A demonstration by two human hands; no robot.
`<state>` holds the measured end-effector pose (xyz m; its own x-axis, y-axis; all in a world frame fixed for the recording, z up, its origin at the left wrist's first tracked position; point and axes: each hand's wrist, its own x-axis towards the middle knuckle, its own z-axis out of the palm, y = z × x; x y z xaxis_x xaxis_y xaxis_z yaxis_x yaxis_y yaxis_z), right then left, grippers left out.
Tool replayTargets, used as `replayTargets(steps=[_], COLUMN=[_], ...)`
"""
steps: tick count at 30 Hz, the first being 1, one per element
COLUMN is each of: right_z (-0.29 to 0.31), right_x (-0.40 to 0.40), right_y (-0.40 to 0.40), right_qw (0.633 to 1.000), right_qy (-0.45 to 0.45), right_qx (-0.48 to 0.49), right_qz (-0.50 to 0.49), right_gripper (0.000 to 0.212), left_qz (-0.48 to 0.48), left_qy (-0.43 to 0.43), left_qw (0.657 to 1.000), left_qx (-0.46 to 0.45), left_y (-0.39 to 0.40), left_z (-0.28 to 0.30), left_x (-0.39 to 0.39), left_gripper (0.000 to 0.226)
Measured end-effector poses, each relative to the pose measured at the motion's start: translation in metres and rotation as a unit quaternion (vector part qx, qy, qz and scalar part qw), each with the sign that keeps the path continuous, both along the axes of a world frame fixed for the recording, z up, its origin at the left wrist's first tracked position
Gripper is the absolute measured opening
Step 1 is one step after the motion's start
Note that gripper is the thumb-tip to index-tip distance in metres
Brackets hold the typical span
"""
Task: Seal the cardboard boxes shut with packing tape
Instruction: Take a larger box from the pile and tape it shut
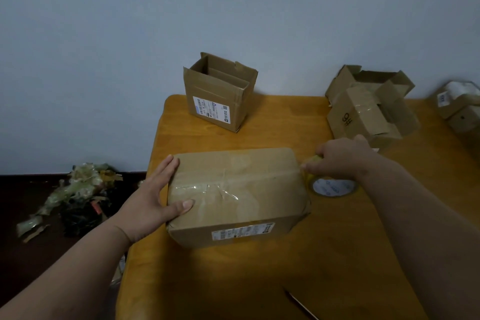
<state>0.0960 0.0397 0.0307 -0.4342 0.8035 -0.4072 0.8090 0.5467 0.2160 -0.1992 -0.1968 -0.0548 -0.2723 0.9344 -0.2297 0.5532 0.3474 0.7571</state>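
Closed box (235,195) sits near the middle of the table (259,280). Left hand (153,197) lies flat-fingered on its left end, thumb on top. Right hand (340,158) pinches the tape roll (333,187) at the box's right edge.

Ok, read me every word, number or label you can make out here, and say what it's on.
"#6": printed sideways on the small taped box.
Open box: white shipping label, too small to read.
Closed box: side label, blurred.
Tape roll: core print unreadable.
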Motion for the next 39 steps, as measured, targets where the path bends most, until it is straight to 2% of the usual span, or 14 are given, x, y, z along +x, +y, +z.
replayTargets(steps=[3, 8, 16, 21, 24, 25, 28, 30, 32, 35, 37, 39], right_z=[0.001, -0.001, -0.002, -0.002, -0.004, -0.005, -0.007, -0.008, -0.008, -0.01, -0.011, -0.012], right_x=[-0.003, -0.008, -0.014, -0.014, -0.013, -0.012, -0.012, -0.012, -0.011, -0.011, -0.01, -0.009], right_y=[0.001, 0.002, 0.007, 0.009, 0.008, 0.007, 0.007, 0.006, 0.004, 0.002, 0.002, 0.002], right_qw=[1.0, 0.998, 0.994, 0.993, 0.993, 0.993, 0.994, 0.994, 0.994, 0.994, 0.994, 0.993], right_qy=[-0.014, -0.035, -0.078, -0.072, -0.056, -0.052, -0.037, -0.03, -0.027, -0.017, -0.002, 0.012], right_qx=[-0.021, -0.041, -0.071, -0.085, -0.092, -0.093, -0.09, -0.088, -0.09, -0.092, -0.092, -0.095], right_qz=[-0.015, -0.022, -0.033, -0.038, -0.045, -0.046, -0.049, -0.05, -0.053, -0.058, -0.06, -0.061], right_gripper=[0.074, 0.074, 0.078, 0.077, 0.072, 0.071, 0.064, 0.06, 0.06, 0.058, 0.053, 0.051], left_qz=[0.002, 0.006, 0.008, 0.012, -0.003, -0.009, -0.063, -0.121, -0.157, -0.179, -0.178, -0.184], left_qy=[0.0, -0.008, -0.013, -0.01, 0.068, 0.112, 0.284, 0.348, 0.35, 0.362, 0.394, 0.399], left_qw=[1.0, 1.0, 1.0, 1.0, 0.997, 0.993, 0.957, 0.928, 0.923, 0.911, 0.895, 0.893], left_qx=[0.005, 0.002, -0.004, -0.016, -0.036, -0.041, 0.008, 0.056, 0.026, -0.083, -0.111, -0.1], left_y=[-0.001, 0.0, 0.0, -0.001, -0.003, -0.004, -0.006, -0.001, 0.004, 0.008, 0.014, 0.023], left_z=[-0.002, 0.0, 0.003, 0.005, 0.002, 0.003, 0.008, 0.012, 0.018, 0.024, 0.031, 0.034], left_x=[-0.001, 0.0, 0.003, 0.005, 0.005, 0.006, 0.018, 0.035, 0.053, 0.067, 0.073, 0.086], left_gripper=[0.116, 0.108, 0.108, 0.11, 0.119, 0.115, 0.086, 0.07, 0.07, 0.099, 0.099, 0.094])
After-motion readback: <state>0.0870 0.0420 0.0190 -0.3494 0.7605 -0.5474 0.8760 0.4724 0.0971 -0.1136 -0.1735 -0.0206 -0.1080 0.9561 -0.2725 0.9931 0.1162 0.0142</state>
